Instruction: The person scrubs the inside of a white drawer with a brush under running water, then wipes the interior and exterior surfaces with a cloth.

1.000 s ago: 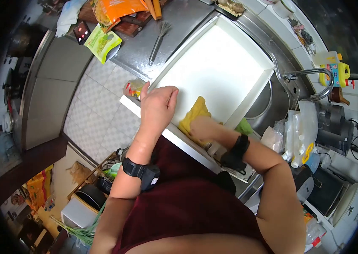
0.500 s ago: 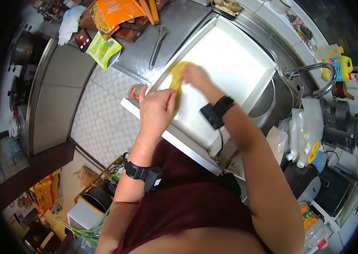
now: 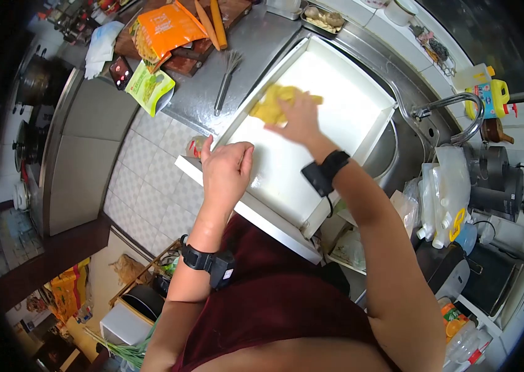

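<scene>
A large white drawer (image 3: 342, 77) with raised walls rests at an angle over the sink and counter edge. My right hand (image 3: 299, 119) presses a crumpled yellow cloth (image 3: 269, 106) onto the drawer's inner floor near its far left wall, fingers spread over the cloth. At the drawer's left wall is my left hand (image 3: 227, 170), its fingers curled over the rim and the thumb side up; most of the fingertips are hidden. The drawer's white front panel (image 3: 280, 230) faces my body.
A metal whisk (image 3: 227, 80) lies on the steel counter (image 3: 252, 59), left of the drawer. Orange (image 3: 169, 28) and green packets (image 3: 150, 88) are at the upper left. The faucet (image 3: 475, 111) stands right of the drawer, above hanging plastic bags (image 3: 454, 192).
My right hand has moved right with the yellow cloth, which has left my left hand and is now spread wider. My left hand stays at the drawer's left wall.
</scene>
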Available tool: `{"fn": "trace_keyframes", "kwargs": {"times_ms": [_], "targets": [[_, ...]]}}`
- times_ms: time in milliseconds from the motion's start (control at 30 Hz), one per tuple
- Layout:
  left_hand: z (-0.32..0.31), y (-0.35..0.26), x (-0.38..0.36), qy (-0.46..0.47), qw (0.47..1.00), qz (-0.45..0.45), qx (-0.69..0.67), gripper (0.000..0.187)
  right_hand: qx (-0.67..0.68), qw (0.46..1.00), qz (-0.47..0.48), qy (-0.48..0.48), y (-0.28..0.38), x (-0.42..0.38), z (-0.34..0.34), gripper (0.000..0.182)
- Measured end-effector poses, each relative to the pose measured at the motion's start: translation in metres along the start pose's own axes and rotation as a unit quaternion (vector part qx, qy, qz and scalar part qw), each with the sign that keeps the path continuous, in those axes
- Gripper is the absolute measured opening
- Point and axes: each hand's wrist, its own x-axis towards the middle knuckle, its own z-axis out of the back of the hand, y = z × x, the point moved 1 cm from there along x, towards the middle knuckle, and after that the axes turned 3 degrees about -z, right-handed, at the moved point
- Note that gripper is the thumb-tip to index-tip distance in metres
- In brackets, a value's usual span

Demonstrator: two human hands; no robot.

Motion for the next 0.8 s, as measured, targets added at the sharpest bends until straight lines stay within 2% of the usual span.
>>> {"fn": "trace_keyframes", "kwargs": {"times_ms": [67,133,233,333,367,433,467,500,600,633,800], "targets": [[-0.002,0.0,0.0,0.002,1.0,-0.003,0.002,0.009,0.088,0.984,0.152,-0.012,0.02,-0.016,0.013,0.05],[0.0,0.0,0.0,0.003,1.0,-0.004,-0.002,0.008,0.153,0.974,0.142,0.082,0.032,-0.019,0.021,0.041],[0.001,-0.001,-0.001,-0.023,1.0,-0.005,-0.012,0.006,0.279,0.956,0.075,-0.056,0.053,-0.021,0.042,0.038],[0.002,0.004,0.0,-0.075,0.997,-0.021,0.012,0.01,0.26,0.926,0.263,-0.069,0.084,-0.016,0.066,0.042],[0.003,0.003,0.001,-0.071,0.997,0.017,-0.005,0.012,0.262,0.923,0.282,-0.011,0.089,-0.017,0.043,0.043],[0.009,-0.006,0.002,-0.063,0.993,0.096,-0.039,0.016,0.191,0.913,0.358,0.044,0.104,-0.018,0.033,0.043],[0.008,-0.004,0.002,-0.063,0.994,0.081,-0.032,0.017,0.154,0.903,0.395,0.072,0.113,-0.02,0.027,0.044],[0.006,-0.002,0.002,-0.062,0.996,0.067,-0.024,0.018,0.109,0.913,0.369,0.133,0.122,-0.024,0.01,0.045],[0.006,-0.001,0.004,-0.062,0.997,0.037,-0.012,0.019,0.083,0.9,0.423,0.067,0.112,-0.006,-0.009,0.045],[0.006,-0.002,0.004,-0.062,0.998,0.028,-0.01,0.019,0.214,0.885,0.41,0.055,0.102,0.001,-0.008,0.042],[0.006,0.003,0.011,-0.052,0.998,0.03,-0.011,0.02,0.158,0.902,0.402,0.018,0.068,0.031,0.028,0.04]]}}
